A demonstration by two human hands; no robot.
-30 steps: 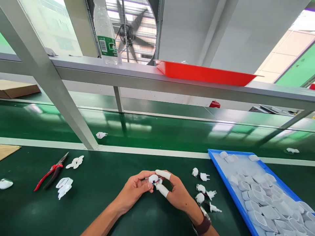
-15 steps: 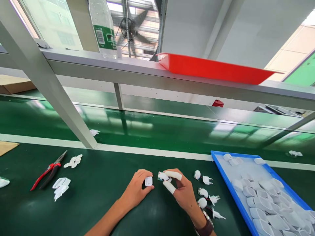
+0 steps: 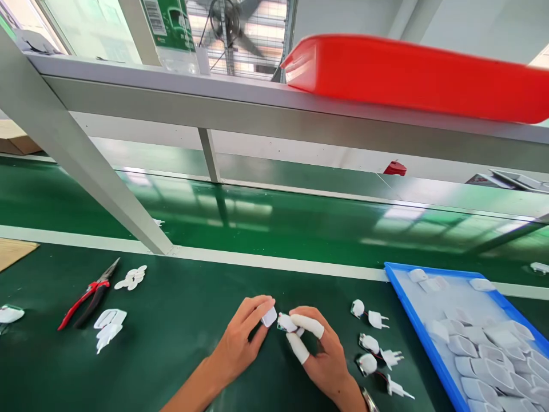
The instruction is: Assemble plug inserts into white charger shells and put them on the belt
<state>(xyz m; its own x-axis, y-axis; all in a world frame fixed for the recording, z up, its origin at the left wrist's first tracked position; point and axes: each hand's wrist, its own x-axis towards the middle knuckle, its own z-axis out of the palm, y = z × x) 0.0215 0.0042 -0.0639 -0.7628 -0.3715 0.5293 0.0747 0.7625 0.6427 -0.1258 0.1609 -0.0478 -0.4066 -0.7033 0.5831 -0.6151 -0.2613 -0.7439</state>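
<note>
My left hand [image 3: 243, 341] pinches a small white plastic cap [image 3: 269, 316] between thumb and fingers, just above the dark green mat [image 3: 171, 343]. My right hand [image 3: 321, 355], with white finger cots on thumb and forefinger, grips a small white plug part [image 3: 286, 323] right beside the cap. The two pieces sit a little apart. To the right of my right hand lie three white plug assemblies [image 3: 371, 343] with prongs and short wires.
A blue tray [image 3: 401, 286] of white shells stands at the right. Red-handled pliers [image 3: 88, 293] and loose white pieces [image 3: 110, 323] lie at the left. A green conveyor belt [image 3: 278, 220] runs behind, under a metal frame [image 3: 98, 177] bearing a red tray [image 3: 412, 74] and a bottle [image 3: 169, 31].
My hands pulled apart half a second ago, the left with the cap, the right with the plug part; now they sit close again. The view has tilted down and nearer.
</note>
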